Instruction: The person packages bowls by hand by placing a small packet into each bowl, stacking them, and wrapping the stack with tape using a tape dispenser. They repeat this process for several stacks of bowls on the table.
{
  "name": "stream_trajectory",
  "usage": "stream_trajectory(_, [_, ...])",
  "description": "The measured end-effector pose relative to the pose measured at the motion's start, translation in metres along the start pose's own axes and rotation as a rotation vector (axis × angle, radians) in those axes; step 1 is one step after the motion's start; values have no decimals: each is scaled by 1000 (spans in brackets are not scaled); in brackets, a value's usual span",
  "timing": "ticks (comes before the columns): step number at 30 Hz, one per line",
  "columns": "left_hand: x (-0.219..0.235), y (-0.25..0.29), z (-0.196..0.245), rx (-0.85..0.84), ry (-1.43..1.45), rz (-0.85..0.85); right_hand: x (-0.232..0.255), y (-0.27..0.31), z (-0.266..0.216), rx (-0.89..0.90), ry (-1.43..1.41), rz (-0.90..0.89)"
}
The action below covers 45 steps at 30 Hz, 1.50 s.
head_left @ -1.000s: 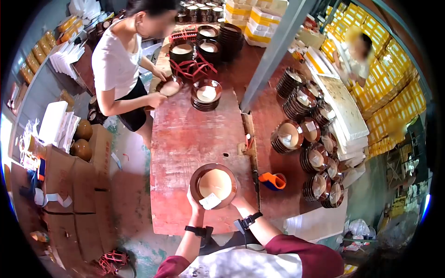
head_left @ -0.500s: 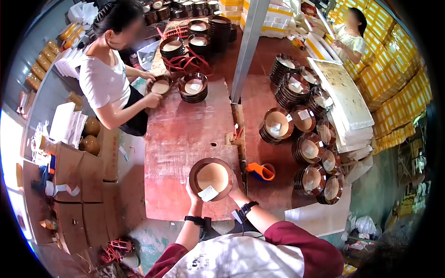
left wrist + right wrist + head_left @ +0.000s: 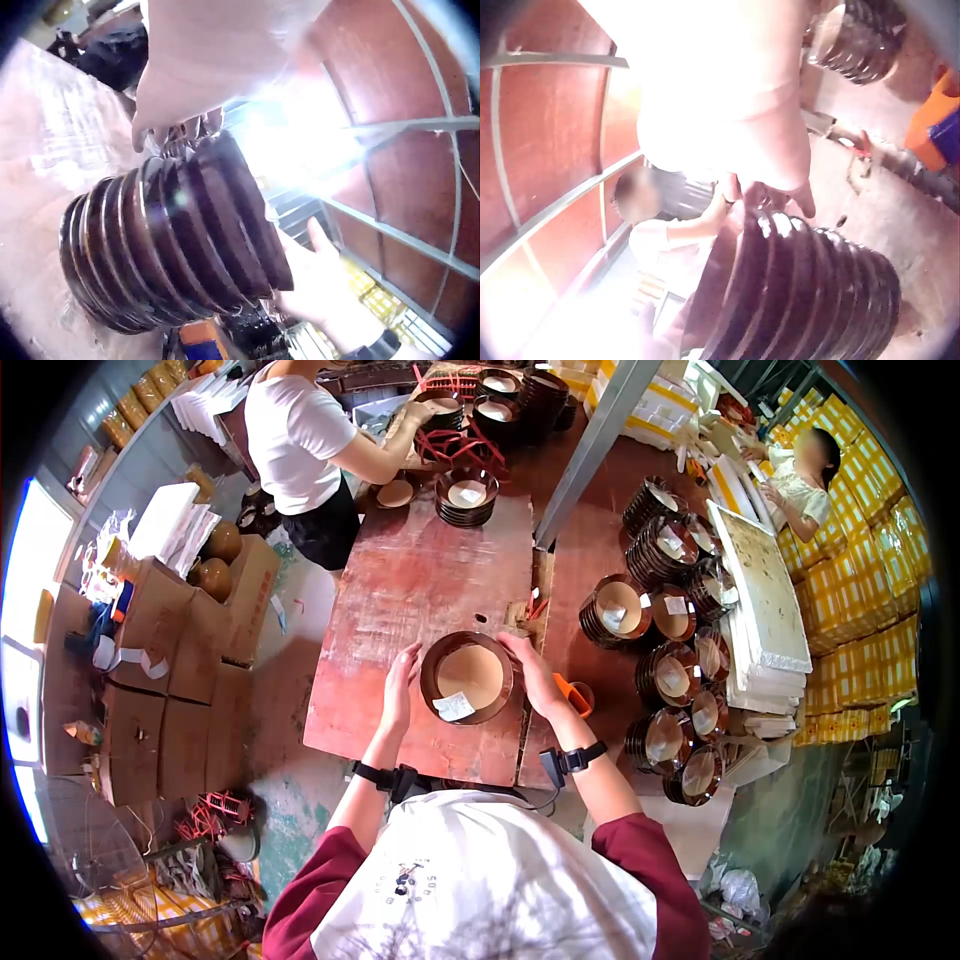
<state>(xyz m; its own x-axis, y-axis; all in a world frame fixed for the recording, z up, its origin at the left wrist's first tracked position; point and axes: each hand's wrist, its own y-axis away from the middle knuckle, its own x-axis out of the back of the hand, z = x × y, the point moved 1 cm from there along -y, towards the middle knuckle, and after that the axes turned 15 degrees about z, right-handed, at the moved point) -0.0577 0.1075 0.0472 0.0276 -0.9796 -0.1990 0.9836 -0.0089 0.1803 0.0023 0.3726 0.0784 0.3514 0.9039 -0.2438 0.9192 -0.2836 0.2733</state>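
A stack of dark brown glazed bowls [image 3: 472, 672] with cream insides stands on the red-brown tabletop [image 3: 400, 590] in front of me, a white paper label [image 3: 454, 706] lying in the top one. My left hand [image 3: 399, 685] is beside the stack's left side, fingers fairly straight and a small gap showing from the rim. On the other side my right hand [image 3: 536, 672] has its extended fingers right at the rim. The left wrist view shows the ridged sides of the stacked bowls [image 3: 157, 240]; the right wrist view shows them too [image 3: 802, 292], below the overexposed right hand.
Several labelled bowl stacks [image 3: 668, 680] fill the table's right side. An orange tape dispenser [image 3: 573, 697] is just beyond my right hand. A metal post [image 3: 595, 455] rises behind. Across the table, a person in a white shirt [image 3: 300, 440] reaches toward more bowl stacks.
My hands have loosened from the bowl stack and spread to its sides; the stack appears farther forward on the table. The person opposite let go of a bowl and reaches toward the rear stacks.
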Motion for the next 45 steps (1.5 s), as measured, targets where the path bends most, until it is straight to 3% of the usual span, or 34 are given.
stream_trajectory(3, [-27,4,11,-37,-87,-91,-24,-2,20,367,365,48])
stream_trajectory(4, [-31,2,3,-156,-236,-17,-29,-2,21,397,385,74])
stream_trajectory(9, [-33,-2,-16,-123,-63,33,-27,2,14,424,478,80])
stream_trajectory(10, [-30,-5,-17,-114,-94,38,-21,2,12,350,386,3])
stream_trajectory(12, [-28,-1,-10,-68,-31,7,5,2,11,301,411,58])
stream_trajectory(13, [-25,-1,-4,-55,-60,20,29,2,8,150,402,98])
stream_trajectory(14, [-16,0,3,-39,-94,37,55,5,18,218,339,238])
stream_trajectory(16, [6,2,30,-54,-215,43,111,20,25,231,671,555])
stream_trajectory(18, [23,12,60,-49,-183,88,140,50,26,177,835,655])
stream_trajectory(20, [37,33,92,19,-147,130,155,69,44,184,836,614])
stream_trajectory(22, [48,53,102,40,-173,159,155,75,64,289,874,524])
stream_trajectory(24, [59,70,98,66,-180,172,143,81,62,410,1208,458])
stream_trajectory(28, [56,92,92,137,-99,160,125,70,86,299,1436,523])
stream_trajectory(29, [53,98,94,141,-70,141,122,68,89,277,1462,594])
stream_trajectory(32, [47,109,101,162,-5,155,127,64,96,229,1412,581])
stream_trajectory(35, [36,110,111,89,-26,81,126,82,75,395,1277,584])
stream_trajectory(38, [31,109,116,82,-20,-18,110,115,19,377,1156,415])
stream_trajectory(45, [-17,92,143,35,-79,-336,3,176,-125,464,963,-19])
